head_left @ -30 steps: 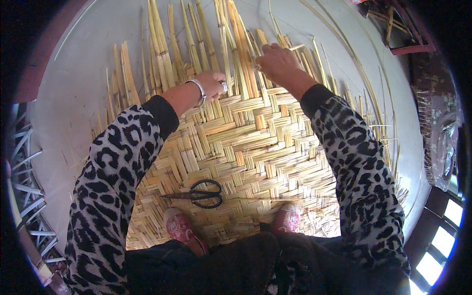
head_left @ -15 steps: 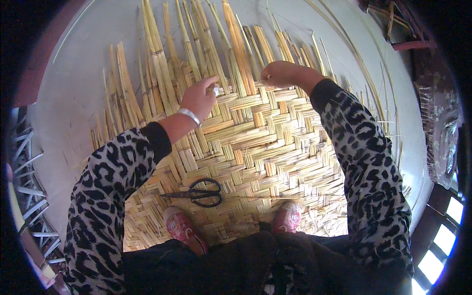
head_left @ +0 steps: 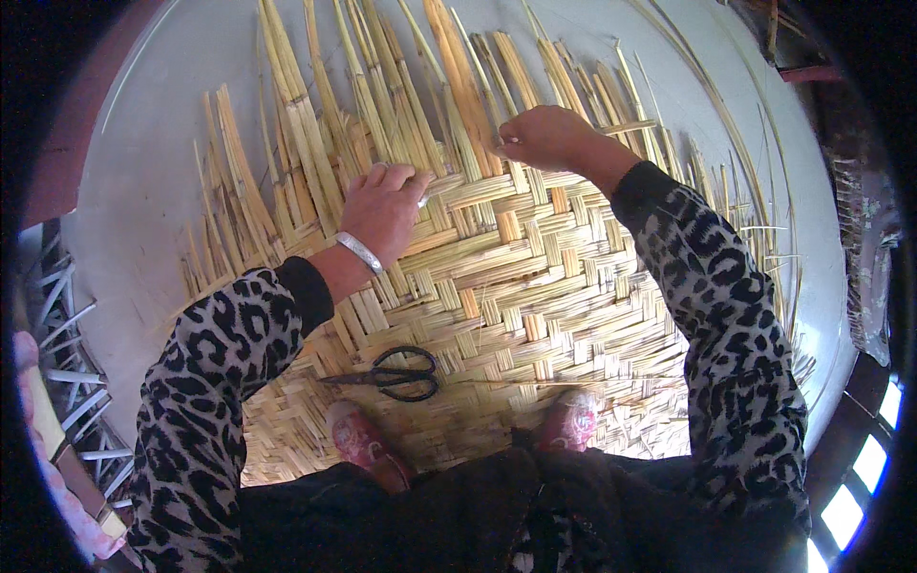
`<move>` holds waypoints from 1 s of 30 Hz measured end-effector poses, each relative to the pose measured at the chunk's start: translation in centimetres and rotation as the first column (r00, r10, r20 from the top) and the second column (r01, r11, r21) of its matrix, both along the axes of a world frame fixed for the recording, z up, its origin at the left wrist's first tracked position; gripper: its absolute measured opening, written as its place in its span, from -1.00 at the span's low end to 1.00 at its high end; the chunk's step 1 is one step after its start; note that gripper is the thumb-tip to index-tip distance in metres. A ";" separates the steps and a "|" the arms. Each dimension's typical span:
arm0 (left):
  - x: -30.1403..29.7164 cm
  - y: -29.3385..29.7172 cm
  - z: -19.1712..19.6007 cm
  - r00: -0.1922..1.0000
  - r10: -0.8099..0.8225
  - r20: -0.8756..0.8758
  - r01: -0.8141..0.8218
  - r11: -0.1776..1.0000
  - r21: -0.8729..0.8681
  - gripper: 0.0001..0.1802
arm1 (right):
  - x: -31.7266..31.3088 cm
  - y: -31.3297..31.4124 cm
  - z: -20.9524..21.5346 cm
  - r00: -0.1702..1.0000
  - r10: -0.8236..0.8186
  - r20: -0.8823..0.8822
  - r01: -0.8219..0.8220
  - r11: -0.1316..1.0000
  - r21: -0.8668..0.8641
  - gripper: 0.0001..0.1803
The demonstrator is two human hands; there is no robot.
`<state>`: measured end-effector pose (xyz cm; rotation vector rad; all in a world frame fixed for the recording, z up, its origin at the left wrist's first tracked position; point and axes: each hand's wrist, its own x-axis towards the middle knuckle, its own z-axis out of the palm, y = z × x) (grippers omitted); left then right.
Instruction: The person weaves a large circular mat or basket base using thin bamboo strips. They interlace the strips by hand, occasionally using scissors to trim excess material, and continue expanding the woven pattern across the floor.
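Observation:
A partly woven mat [head_left: 516, 315] of split reed or bamboo strips lies under me, its loose strips [head_left: 301, 115] fanning out from the far edge. My left hand [head_left: 382, 212], with a silver bangle at the wrist, curls its fingers over a crosswise strip at that edge. Farther right, my right hand [head_left: 549, 138] is closed in a pinch beside the upright strips; what it grips is mostly hidden, though a short strip end [head_left: 628, 126] shows past the wrist. Black-handled scissors [head_left: 401, 373] rest on the mat between my arms.
My pink shoes [head_left: 571, 420] stand on the near part of the mat. Long thin strips [head_left: 712, 86] lie on the grey floor [head_left: 124, 229] at the right. A rack of pale bars [head_left: 81, 411] stands at the left edge.
My left hand has turned over and curled its fingers at the mat's edge. The right hand has shifted slightly left and up; a strip end now shows beyond its wrist.

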<state>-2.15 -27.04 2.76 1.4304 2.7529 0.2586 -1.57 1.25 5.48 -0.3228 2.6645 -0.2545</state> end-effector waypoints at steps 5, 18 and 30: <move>0.2 -0.1 -0.6 0.993 -0.071 -0.089 0.065 0.995 -0.070 -0.48 | 0.5 -0.4 -0.2 0.999 -0.039 -0.030 0.041 0.998 0.044 -0.57; -2.8 9.4 3.1 0.960 -0.117 0.253 0.155 0.979 -0.132 -0.69 | 5.4 12.2 4.1 0.945 -0.261 -0.196 0.279 0.958 0.068 -0.58; -1.4 16.1 -0.8 0.798 0.302 0.522 -0.402 0.912 0.086 -0.65 | 6.4 14.0 -1.6 0.704 -0.452 0.548 0.481 -0.264 -0.836 -0.65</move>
